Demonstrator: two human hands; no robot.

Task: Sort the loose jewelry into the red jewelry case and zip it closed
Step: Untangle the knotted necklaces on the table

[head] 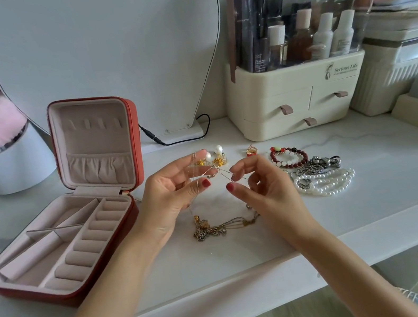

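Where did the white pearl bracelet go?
In the head view the white pearl bracelet lies on the table, right of the right hand, just below the silver chain and red bead bracelet.

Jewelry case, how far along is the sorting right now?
Done: the case lies open, compartments bare. In hand: left hand and right hand pinch a thin chain, seemingly untangling it. Left: chain pile, pearl earrings, ring, bead bracelet, pearl strand, metal piece, then zipping.
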